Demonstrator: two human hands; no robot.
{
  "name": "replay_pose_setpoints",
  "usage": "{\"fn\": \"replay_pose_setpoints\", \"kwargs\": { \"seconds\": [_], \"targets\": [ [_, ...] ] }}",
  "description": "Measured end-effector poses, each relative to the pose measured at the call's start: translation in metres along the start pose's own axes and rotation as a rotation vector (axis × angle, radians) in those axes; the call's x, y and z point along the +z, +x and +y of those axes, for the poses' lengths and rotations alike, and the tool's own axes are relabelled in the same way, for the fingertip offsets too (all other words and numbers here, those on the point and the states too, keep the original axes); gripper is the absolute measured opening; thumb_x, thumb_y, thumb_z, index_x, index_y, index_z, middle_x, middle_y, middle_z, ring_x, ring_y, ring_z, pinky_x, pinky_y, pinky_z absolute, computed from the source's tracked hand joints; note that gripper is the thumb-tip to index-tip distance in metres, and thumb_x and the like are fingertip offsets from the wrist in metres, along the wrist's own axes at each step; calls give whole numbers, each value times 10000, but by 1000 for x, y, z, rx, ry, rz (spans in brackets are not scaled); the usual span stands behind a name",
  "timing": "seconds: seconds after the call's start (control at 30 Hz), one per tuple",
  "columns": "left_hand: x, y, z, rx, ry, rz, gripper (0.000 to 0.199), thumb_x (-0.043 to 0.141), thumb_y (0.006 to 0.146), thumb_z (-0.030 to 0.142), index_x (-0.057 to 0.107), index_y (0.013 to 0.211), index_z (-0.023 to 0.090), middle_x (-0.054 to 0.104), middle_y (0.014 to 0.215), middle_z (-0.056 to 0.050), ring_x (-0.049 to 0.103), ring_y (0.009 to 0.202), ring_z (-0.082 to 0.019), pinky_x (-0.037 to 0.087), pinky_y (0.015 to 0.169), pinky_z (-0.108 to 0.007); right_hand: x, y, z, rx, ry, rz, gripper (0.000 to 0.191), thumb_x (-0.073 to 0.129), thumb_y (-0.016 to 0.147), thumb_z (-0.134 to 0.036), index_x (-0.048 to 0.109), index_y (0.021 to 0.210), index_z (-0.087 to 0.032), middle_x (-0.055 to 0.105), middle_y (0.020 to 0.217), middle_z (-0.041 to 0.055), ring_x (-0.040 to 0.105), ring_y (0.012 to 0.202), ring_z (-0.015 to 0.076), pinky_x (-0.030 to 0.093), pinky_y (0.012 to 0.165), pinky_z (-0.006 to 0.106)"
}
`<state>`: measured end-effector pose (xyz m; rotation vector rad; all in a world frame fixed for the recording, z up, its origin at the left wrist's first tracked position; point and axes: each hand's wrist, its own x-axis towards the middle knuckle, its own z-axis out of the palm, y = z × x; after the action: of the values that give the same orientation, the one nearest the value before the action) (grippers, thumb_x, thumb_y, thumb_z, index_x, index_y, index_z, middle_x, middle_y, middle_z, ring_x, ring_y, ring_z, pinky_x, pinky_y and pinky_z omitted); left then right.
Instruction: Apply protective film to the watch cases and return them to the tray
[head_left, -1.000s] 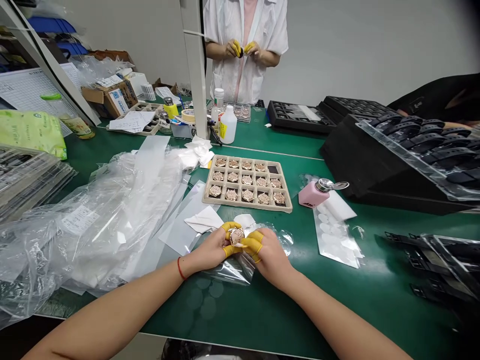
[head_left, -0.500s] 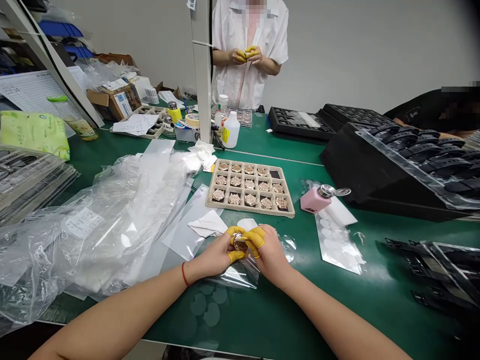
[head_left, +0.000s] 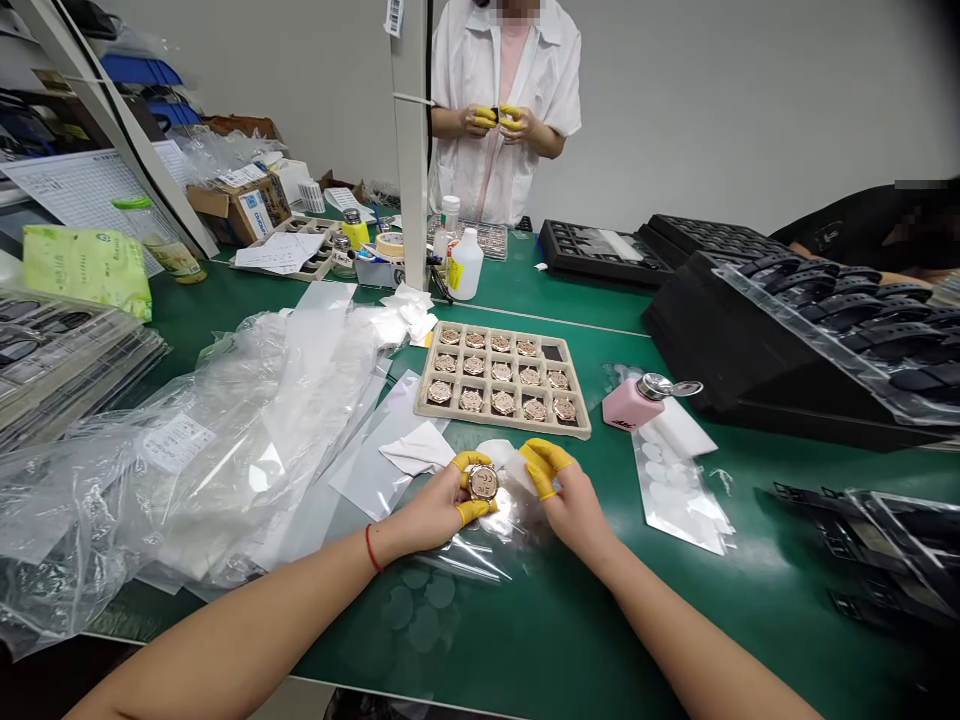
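My left hand (head_left: 442, 500), with yellow finger cots, grips a rose-gold watch case (head_left: 484, 483) by its rim. The back of the case faces up and shows a CE mark. To its right, my right hand (head_left: 566, 490), also in yellow finger cots, pinches a small white wipe (head_left: 517, 470), apart from the case. Beneath both hands lies clear plastic film (head_left: 469, 560). A folded white cloth (head_left: 418, 448) rests just beyond my left hand. Farther back, a beige tray (head_left: 502, 425) holds several similar watch cases in its compartments; one back-right compartment has none.
A pink pump bottle (head_left: 632, 402) stands right of the tray, near a sheet of round clear stickers (head_left: 671, 485). Plastic bags (head_left: 225, 450) cover the left side. Black watch straps (head_left: 847, 300) fill a rack at right. A co-worker (head_left: 506, 120) stands across the table.
My right hand has moved right with the white wipe, away from the watch case, uncovering its back. My left hand still holds the case in about the same place.
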<state>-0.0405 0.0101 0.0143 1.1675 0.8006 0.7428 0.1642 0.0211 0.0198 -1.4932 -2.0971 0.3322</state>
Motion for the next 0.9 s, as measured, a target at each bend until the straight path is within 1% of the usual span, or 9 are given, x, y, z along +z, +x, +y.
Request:
{"fn": "replay_pose_setpoints", "kwargs": {
  "seconds": [0.07,0.13,0.27,0.33,0.4,0.5,0.6,0.73,0.9],
  "targets": [
    [0,0,-1,-12,9,3,469,645,761,258,422,1173,232,562,1029,-46,584,913,-170,462,856,-353,2,6,6,45,-94,-11,273,447,840,-213,613,1056,-204,622,990,113,508,953,263,389,841,449],
    [1,1,-3,0,12,0,490,638,768,265,413,1203,244,568,1041,-46,585,907,-168,467,844,-346,8,6,1,51,-40,-38,254,452,849,-233,628,1030,-211,622,1001,110,504,971,265,380,859,461],
    [0,2,-7,52,5,43,583,631,775,274,353,1288,263,590,1033,-53,595,895,-177,473,814,-344,19,16,-25,67,372,-239,373,429,870,-292,481,1233,-225,633,919,44,573,825,178,462,741,333],
    [-3,2,-9,39,-2,88,637,616,789,282,282,1331,250,618,956,-47,608,854,-176,472,813,-359,16,41,-28,104,384,-254,390,464,845,-314,483,1217,-200,625,817,15,573,717,149,466,662,287],
    [-5,1,-9,12,6,128,676,605,798,293,230,1356,224,640,893,-44,616,842,-179,463,831,-375,5,84,-17,201,236,-112,318,483,829,-358,561,1083,-183,619,766,7,557,662,135,449,626,262],
    [-7,1,-9,6,22,153,693,609,795,303,225,1362,198,655,871,-47,620,865,-186,452,863,-385,-16,156,21,318,88,91,355,365,881,-349,518,1133,-150,600,1007,101,547,793,160,419,693,290],
    [-7,2,-10,7,10,147,673,605,798,296,243,1357,197,649,867,-40,626,864,-182,456,876,-384,-27,201,62,437,-58,149,368,342,884,-268,517,1149,-82,582,1028,180,529,871,223,387,731,347],
    [-8,3,-13,-8,-21,151,648,603,798,272,265,1346,195,633,882,-39,633,864,-179,465,888,-389,-17,211,91,440,-214,92,299,425,848,-210,631,1017,-75,555,1067,217,451,1031,293,345,823,405],
    [-9,4,-13,-2,20,134,587,577,813,284,312,1328,189,636,949,-64,632,872,-182,468,885,-394,5,218,91,360,-313,4,231,532,813,-275,672,954,-157,490,1209,147,299,1185,303,277,926,411]
  ]
}}
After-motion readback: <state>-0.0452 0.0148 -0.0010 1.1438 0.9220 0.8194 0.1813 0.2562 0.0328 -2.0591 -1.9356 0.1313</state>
